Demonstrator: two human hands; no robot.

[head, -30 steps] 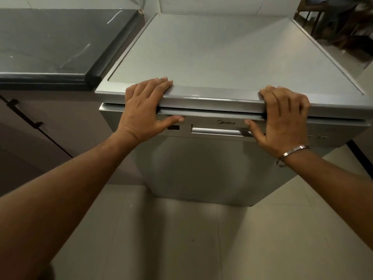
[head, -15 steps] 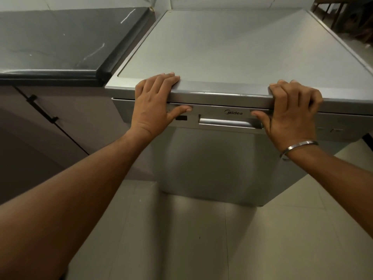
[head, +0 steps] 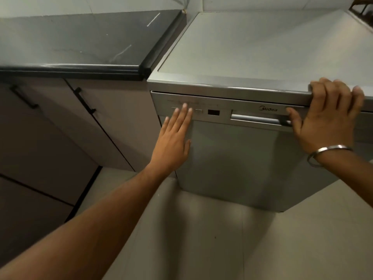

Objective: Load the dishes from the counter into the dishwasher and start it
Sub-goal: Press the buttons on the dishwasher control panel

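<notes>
Black stone surface lies at left, adjoining the silver dishwasher, door closed. Your left hand, grip wide with straight fingers, touches the button panel. Your right hand curls its grip over the top edge.

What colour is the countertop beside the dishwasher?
Glossy black with faint pale streaks, seen in the head view: countertop, dishwasher.
</notes>
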